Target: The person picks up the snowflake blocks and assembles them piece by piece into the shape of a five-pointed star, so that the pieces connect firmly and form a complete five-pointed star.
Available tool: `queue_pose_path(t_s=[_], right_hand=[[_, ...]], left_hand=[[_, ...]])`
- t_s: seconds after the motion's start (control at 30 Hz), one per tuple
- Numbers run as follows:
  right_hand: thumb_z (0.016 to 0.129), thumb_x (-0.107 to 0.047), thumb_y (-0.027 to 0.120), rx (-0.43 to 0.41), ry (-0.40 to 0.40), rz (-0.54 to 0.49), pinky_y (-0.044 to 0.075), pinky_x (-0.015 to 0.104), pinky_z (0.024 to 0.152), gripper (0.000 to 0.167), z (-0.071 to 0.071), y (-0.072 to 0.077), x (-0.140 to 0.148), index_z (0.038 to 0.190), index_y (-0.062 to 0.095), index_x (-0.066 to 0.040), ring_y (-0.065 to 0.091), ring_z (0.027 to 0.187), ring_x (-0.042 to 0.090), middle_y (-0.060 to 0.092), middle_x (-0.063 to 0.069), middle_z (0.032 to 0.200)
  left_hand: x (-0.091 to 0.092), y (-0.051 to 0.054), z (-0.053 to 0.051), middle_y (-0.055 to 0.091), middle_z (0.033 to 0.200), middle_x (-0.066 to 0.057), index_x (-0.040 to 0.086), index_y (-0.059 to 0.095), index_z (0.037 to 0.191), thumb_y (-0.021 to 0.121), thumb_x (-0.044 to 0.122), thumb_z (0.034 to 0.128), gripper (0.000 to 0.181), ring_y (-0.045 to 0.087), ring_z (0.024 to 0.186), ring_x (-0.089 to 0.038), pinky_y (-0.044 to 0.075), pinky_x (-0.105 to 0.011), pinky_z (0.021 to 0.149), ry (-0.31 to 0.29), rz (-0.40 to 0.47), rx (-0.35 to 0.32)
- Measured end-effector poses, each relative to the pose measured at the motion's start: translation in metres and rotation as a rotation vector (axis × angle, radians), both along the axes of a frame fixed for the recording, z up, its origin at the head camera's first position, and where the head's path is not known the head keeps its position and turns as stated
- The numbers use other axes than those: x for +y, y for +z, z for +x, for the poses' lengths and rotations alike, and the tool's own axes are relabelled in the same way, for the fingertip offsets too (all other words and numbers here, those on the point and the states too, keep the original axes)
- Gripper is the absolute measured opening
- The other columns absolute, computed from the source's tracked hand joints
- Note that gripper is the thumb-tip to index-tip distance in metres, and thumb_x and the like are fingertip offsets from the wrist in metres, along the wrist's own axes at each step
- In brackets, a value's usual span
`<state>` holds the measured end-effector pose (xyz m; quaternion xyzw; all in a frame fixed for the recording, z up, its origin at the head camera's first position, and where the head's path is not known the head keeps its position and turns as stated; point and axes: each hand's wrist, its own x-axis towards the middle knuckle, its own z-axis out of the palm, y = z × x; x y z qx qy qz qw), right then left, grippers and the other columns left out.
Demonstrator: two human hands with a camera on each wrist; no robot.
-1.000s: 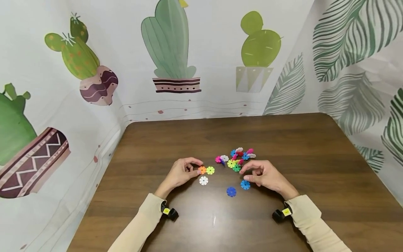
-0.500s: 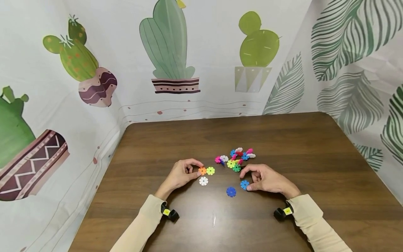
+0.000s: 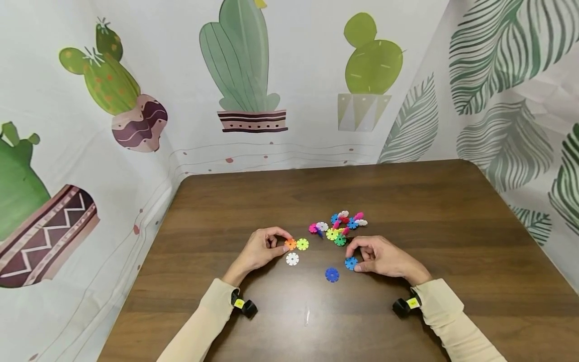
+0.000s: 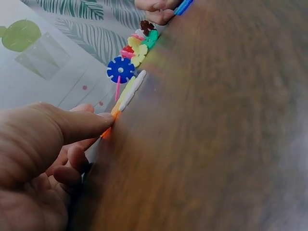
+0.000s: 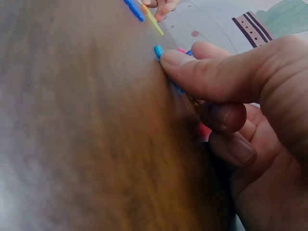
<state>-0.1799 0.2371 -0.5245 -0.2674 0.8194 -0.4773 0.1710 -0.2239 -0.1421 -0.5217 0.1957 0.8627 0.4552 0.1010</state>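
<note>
In the head view my left hand (image 3: 262, 249) pinches an orange notched plastic disc (image 3: 290, 244) at its edge, thumb and forefinger on either side. A yellow-green disc (image 3: 302, 244) lies against its right side, and a white disc (image 3: 292, 259) just below. My right hand (image 3: 382, 257) holds a light blue disc (image 3: 351, 263) between thumb and forefinger, flat at the table. Left of that lies a darker blue disc (image 3: 332, 274). From the right wrist, the thumb (image 5: 179, 60) covers much of the light blue disc.
Behind the hands sits a cluster of joined, standing discs, among them a yellow one (image 3: 332, 234), a green one (image 3: 340, 240) and a pink one (image 3: 313, 228). Everything lies on a brown wooden table (image 3: 253, 196). A printed cloth (image 3: 312, 75) hangs behind the table's far edge.
My right thumb has shifted from the light blue disc's upper side to its lower right edge, and the disc now sits between thumb and forefinger. The left hand stays on the orange disc.
</note>
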Motion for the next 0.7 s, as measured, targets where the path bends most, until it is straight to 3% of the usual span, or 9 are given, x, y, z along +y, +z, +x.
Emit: queue_pose_path(t_s=[0.1, 0.2, 0.27, 0.43, 0.57, 0.63, 0.7], right_hand=[[0.092, -0.009, 0.084, 0.002, 0.006, 0.002, 0.043, 0.022, 0.051, 0.026, 0.000, 0.001, 0.000, 0.112, 0.073, -0.020, 0.048, 0.057, 0.001, 0.057, -0.003, 0.067], [0.091, -0.007, 0.083, 0.010, 0.013, -0.004, 0.043, 0.022, 0.053, 0.027, 0.000, 0.000, 0.000, 0.112, 0.073, -0.021, 0.048, 0.059, 0.001, 0.058, -0.002, 0.069], [0.091, -0.005, 0.083, 0.018, 0.011, -0.009, 0.043, 0.022, 0.054, 0.028, 0.000, 0.000, 0.003, 0.112, 0.072, -0.021, 0.048, 0.060, 0.001, 0.058, -0.001, 0.071], [0.091, -0.004, 0.082, 0.029, 0.017, -0.024, 0.043, 0.021, 0.054, 0.029, 0.001, -0.001, 0.005, 0.114, 0.073, -0.019, 0.047, 0.062, 0.001, 0.058, 0.002, 0.074], [0.092, -0.004, 0.081, 0.032, 0.030, -0.036, 0.042, 0.021, 0.052, 0.029, 0.000, -0.003, 0.003, 0.116, 0.075, -0.018, 0.046, 0.059, 0.001, 0.063, 0.005, 0.085], [0.092, -0.004, 0.081, 0.032, 0.035, -0.034, 0.043, 0.020, 0.052, 0.029, 0.000, -0.002, 0.002, 0.117, 0.076, -0.018, 0.046, 0.058, 0.000, 0.065, 0.006, 0.091], [0.092, -0.004, 0.081, 0.053, 0.038, -0.028, 0.044, 0.020, 0.054, 0.026, 0.000, 0.000, 0.003, 0.114, 0.078, -0.018, 0.047, 0.060, 0.000, 0.065, 0.005, 0.093]], left_hand=[[0.000, 0.000, -0.003, 0.063, 0.074, -0.001, 0.021, 0.081, 0.111, 0.086, 0.012, 0.0911, 0.023, 0.049, 0.063, -0.007, 0.039, -0.020, 0.059, -0.009, 0.007, 0.000], [0.004, 0.002, -0.007, 0.076, 0.094, -0.003, 0.018, 0.080, 0.113, 0.085, 0.012, 0.0915, 0.023, 0.054, 0.067, -0.009, 0.043, -0.019, 0.061, -0.024, 0.015, 0.009], [0.014, 0.004, -0.013, 0.080, 0.108, -0.002, 0.017, 0.079, 0.115, 0.084, 0.013, 0.0929, 0.023, 0.056, 0.069, -0.009, 0.044, -0.019, 0.060, -0.048, 0.008, 0.032], [0.049, 0.010, -0.026, 0.078, 0.121, -0.004, 0.015, 0.075, 0.130, 0.078, 0.021, 0.0996, 0.031, 0.056, 0.073, -0.011, 0.045, -0.021, 0.063, -0.134, -0.087, 0.141], [0.071, 0.014, -0.035, 0.069, 0.131, -0.009, 0.013, 0.068, 0.143, 0.076, 0.025, 0.1017, 0.044, 0.061, 0.101, -0.020, 0.053, -0.034, 0.088, -0.189, -0.224, 0.185], [0.077, 0.015, -0.037, 0.064, 0.135, -0.010, 0.013, 0.067, 0.145, 0.076, 0.025, 0.1017, 0.046, 0.059, 0.117, -0.024, 0.052, -0.042, 0.103, -0.204, -0.287, 0.186], [0.080, 0.015, -0.039, 0.061, 0.137, -0.010, 0.013, 0.069, 0.141, 0.077, 0.025, 0.1009, 0.043, 0.057, 0.125, -0.026, 0.051, -0.047, 0.110, -0.211, -0.312, 0.186]])
